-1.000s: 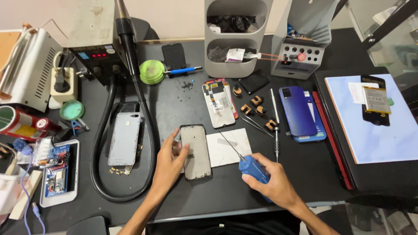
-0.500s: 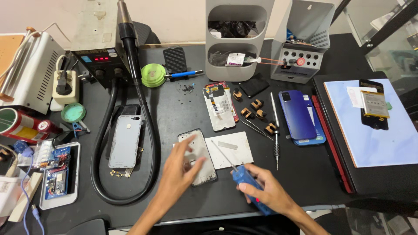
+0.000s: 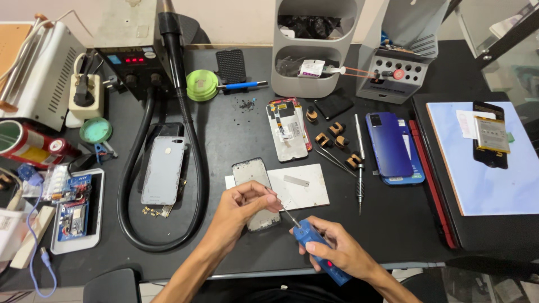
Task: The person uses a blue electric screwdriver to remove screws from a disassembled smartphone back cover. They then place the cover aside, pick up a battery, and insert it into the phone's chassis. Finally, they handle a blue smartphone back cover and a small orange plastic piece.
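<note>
Lifted off the phone frame [image 3: 256,193], my left hand [image 3: 244,205] now pinches the tip of the blue screwdriver [image 3: 317,251] gripped in my right hand [image 3: 337,249], needing steady seating next.

Left hand [image 3: 242,206] hides the screwdriver [image 3: 314,247] tip.

Both forearms reach in from below. The left hand [image 3: 244,203] pinches its fingertips together, palm down; the right hand [image 3: 337,249] curls closed in a fist-like grip.
</note>
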Tool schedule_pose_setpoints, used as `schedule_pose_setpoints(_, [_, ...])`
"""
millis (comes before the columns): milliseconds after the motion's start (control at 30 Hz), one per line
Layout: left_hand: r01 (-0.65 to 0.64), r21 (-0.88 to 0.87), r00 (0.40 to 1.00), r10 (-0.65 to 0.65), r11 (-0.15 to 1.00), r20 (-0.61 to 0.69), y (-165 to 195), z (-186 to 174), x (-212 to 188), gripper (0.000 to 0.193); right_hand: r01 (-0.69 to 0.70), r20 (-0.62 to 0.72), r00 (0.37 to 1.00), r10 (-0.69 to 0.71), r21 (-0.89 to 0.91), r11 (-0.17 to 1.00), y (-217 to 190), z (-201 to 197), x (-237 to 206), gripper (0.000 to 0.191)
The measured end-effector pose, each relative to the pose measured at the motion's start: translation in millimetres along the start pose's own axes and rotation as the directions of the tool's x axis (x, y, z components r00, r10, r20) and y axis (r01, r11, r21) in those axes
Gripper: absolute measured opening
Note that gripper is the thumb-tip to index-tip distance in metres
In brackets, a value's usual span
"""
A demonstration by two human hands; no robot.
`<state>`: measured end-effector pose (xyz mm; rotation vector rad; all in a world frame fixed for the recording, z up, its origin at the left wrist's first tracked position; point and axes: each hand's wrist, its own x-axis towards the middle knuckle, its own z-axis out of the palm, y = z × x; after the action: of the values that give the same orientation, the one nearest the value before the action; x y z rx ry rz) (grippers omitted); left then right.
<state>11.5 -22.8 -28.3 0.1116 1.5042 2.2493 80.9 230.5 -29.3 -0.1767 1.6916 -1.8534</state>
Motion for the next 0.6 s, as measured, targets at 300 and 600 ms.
schedule_pose_setpoints(300, [0.038, 0.004, 0.992, -0.037, 0.999, -0.120, 20.8, -1.0, -4.3, 0.012, -0.018, 0.042, 0.999, 0.017, 0.032, 0.999, -8.6, 8.9, -1.2, 0.058])
schedule_pose_setpoints(600, [-0.014, 0.075, 0.992, 0.023, 0.997, -0.122, 34.8, -0.8, -7.3, 0.014, -0.069, 0.048, 0.997, 0.069, -0.002, 0.998, -19.0, 10.8, -7.8, 0.059])
